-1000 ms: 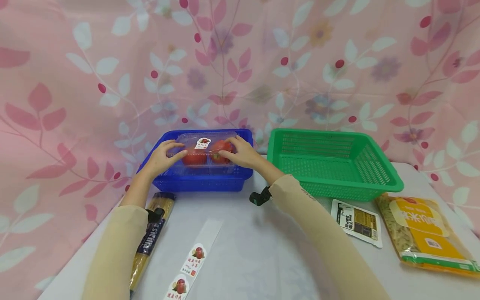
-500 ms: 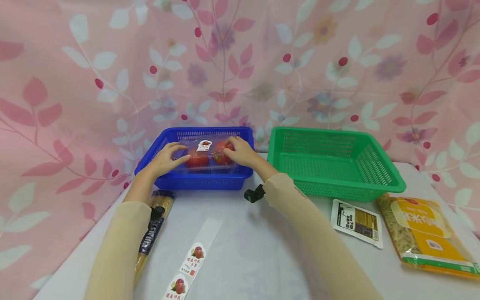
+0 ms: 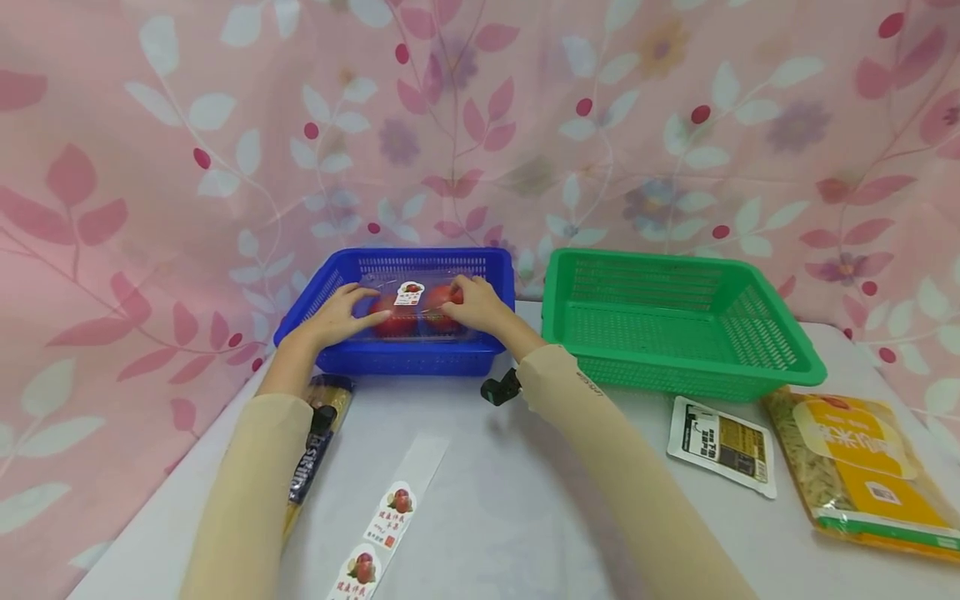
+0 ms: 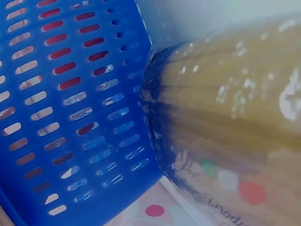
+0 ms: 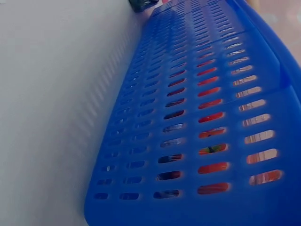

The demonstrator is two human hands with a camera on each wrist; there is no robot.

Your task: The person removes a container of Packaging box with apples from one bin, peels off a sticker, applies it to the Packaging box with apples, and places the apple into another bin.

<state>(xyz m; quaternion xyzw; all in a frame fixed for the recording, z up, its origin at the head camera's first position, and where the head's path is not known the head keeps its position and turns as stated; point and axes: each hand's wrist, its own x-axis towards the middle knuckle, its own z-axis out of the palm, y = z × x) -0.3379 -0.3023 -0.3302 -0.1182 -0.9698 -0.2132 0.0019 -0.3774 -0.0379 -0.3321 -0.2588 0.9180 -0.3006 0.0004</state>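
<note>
A clear plastic fruit box (image 3: 431, 327) with red, apple-like fruit inside lies within the blue basket (image 3: 405, 360). On its lid is a white sticker (image 3: 409, 293) with a fruit picture. My left hand (image 3: 334, 317) grips the box's left end, thumb in front and fingers behind. At the right end my right hand (image 3: 480, 307) holds it, fingers bent over the lid. Neither hand shows in the wrist views. Through the slots of the blue basket (image 5: 188, 103) in the right wrist view, red fruit shows.
Right of the blue basket stands a green basket (image 3: 675, 367). In front of it lie a white packet (image 3: 722, 446) and a yellow bag (image 3: 862, 467). A spaghetti pack (image 3: 318, 442) lies beneath my left forearm, beside a sticker strip (image 3: 390, 517).
The fruit box has sunk lower into the blue basket, its lid now below the back rim. Both hands have gone down with it, staying at its ends.
</note>
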